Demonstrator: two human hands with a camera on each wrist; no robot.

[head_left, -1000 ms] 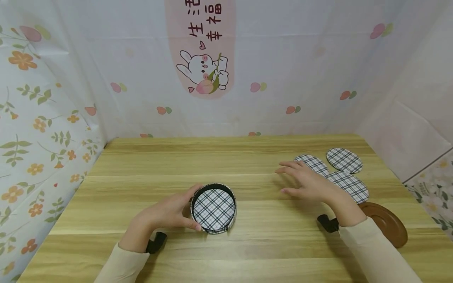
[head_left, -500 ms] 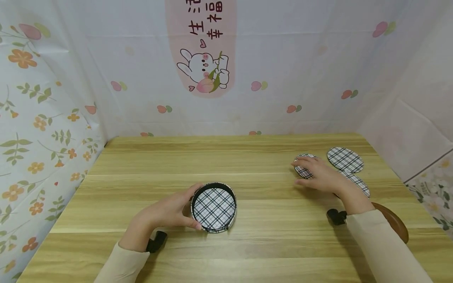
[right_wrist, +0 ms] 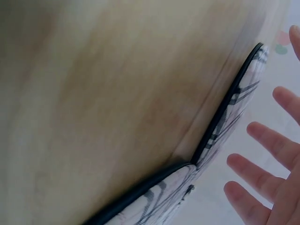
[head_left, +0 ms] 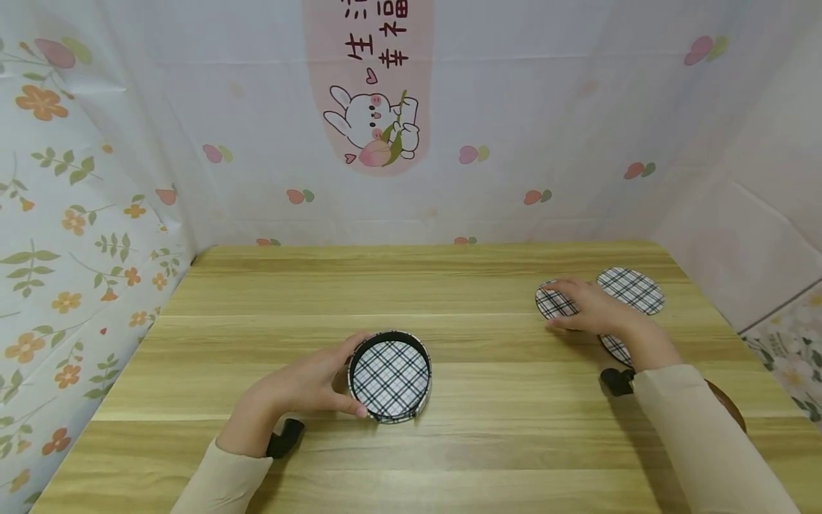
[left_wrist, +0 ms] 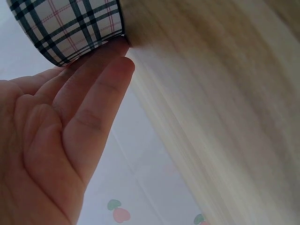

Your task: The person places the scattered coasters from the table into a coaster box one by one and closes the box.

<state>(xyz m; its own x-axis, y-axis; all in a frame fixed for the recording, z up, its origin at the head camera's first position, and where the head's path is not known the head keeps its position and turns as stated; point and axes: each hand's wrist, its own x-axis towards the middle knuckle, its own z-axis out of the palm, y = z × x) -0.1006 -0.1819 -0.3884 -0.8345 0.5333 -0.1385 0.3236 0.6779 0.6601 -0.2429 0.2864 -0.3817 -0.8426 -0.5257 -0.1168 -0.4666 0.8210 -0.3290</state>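
My left hand (head_left: pixel 302 389) grips a round coaster holder (head_left: pixel 392 336) with a black inside, thumb on the near side and fingers behind it. A plaid coaster (head_left: pixel 390 378) lies in the holder. The left wrist view shows my fingertips against its plaid outer wall (left_wrist: pixel 75 28). My right hand (head_left: pixel 594 307) is over the loose plaid coasters, nearest to the left one (head_left: pixel 554 303). Its fingers are spread in the right wrist view, with two coasters beside them. Another coaster (head_left: pixel 632 289) lies behind the hand. A third (head_left: pixel 616 351) is mostly hidden beneath it.
A brown round dish-like piece (head_left: pixel 728 405) shows partly past my right sleeve. Everything lies on a wood-grain table (head_left: pixel 359 285). Patterned cloth walls (head_left: pixel 514 107) stand behind and at both sides of the table.
My right hand has moved right over the coasters, and the left coaster shows partly past its fingers. My left hand keeps its hold on the coaster holder. The view has shifted slightly.
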